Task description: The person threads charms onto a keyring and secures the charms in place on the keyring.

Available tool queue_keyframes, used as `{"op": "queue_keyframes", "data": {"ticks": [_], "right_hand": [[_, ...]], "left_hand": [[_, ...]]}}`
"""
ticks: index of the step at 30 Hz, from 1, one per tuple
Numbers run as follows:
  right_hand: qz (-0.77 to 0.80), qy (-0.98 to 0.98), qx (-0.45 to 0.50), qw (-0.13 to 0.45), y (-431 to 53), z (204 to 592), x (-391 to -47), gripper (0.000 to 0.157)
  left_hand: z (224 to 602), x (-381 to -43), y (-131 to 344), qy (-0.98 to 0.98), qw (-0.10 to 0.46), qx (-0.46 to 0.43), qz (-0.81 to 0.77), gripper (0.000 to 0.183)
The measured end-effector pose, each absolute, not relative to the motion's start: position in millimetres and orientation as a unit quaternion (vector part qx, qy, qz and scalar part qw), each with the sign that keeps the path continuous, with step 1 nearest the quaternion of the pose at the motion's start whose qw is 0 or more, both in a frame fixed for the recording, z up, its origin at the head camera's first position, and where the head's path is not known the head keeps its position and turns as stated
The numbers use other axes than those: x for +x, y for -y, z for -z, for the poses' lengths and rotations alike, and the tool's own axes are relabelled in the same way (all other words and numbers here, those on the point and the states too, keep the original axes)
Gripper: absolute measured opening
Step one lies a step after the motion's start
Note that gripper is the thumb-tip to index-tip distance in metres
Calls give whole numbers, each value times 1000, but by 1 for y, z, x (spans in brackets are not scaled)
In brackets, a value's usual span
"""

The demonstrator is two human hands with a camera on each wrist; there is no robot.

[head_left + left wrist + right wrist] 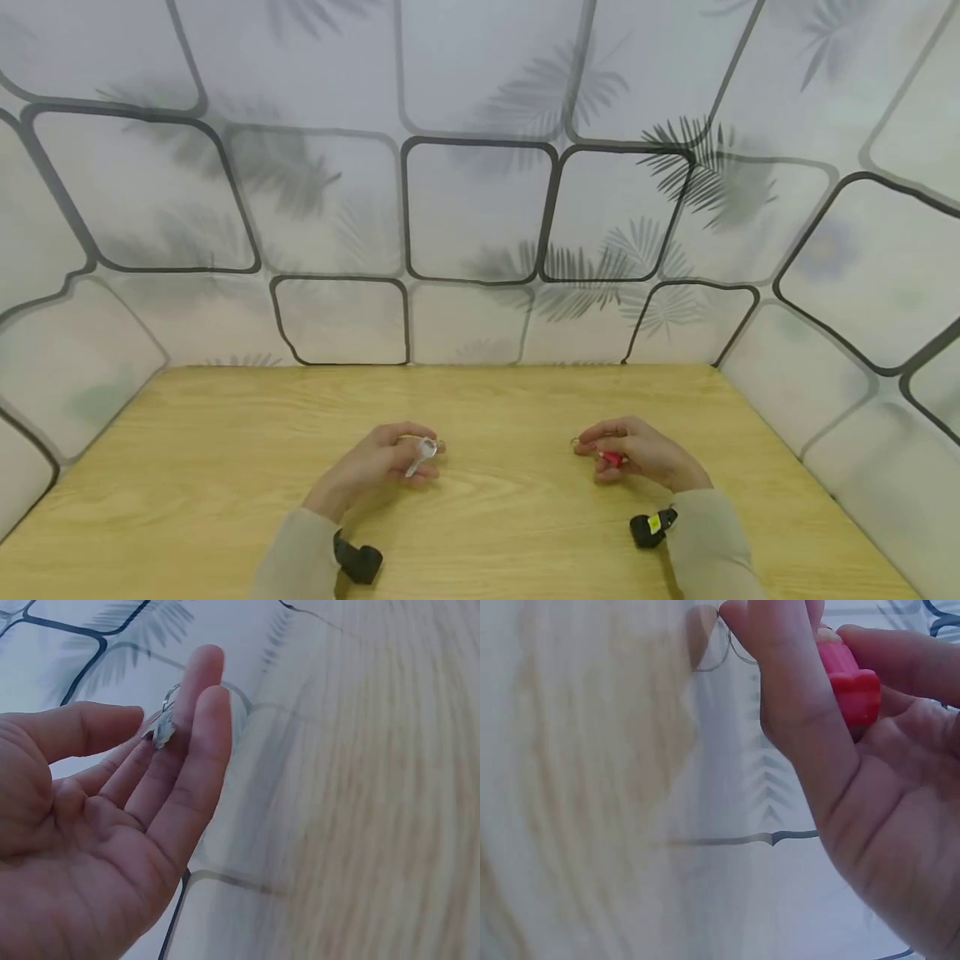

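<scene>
The key-shaped charm (pixel 426 451) is silvery; the flower-shaped charm (pixel 855 691) is bright pinkish red; the thin ring (pixel 575 442) looks golden. The tabletop (pixel 480 525) is yellow with wavy wood grain; the sleeves (pixel 712 533) are beige; the wrist cameras (pixel 363 564) are black, one bearing a yellow label (pixel 655 524); the backdrop (pixel 480 208) is whitish, patterned with black and grey rounded outlines and grey fern-like leaves.

A plain, pale beige cloth left sleeve (pixel 296 557) reaches the wrist of the bare left hand (pixel 384 460); a matching pale beige right sleeve (pixel 712 542) reaches the bare right hand (pixel 647 454). A small, boxy black left camera (pixel 363 565) sits beside one cuff; a similar black right camera (pixel 643 533), beside the other, bears a bright yellow label (pixel 655 524).
</scene>
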State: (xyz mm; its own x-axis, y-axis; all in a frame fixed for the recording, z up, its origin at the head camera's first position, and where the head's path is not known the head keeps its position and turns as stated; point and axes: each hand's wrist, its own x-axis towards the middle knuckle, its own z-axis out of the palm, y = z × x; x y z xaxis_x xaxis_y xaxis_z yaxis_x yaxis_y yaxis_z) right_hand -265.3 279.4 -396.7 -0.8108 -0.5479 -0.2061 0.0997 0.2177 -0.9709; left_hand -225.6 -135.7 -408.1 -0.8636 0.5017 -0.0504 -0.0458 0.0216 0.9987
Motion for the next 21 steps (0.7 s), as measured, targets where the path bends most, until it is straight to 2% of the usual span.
{"op": "queue_keyframes", "data": {"ticks": [9,16,21], "right_hand": [[587,-760,-154,233,-274,391,-264,34],[605,-777,-90,152,-263,391,-262,18],[616,-773,-73,134,-261,391,-262,14]], "left_hand": [[405,-223,132,-696,189,164,-673,36],[406,-220,133,-700,181,161,-672,36],[405,-221,134,-696,185,159,-675,34]]}}
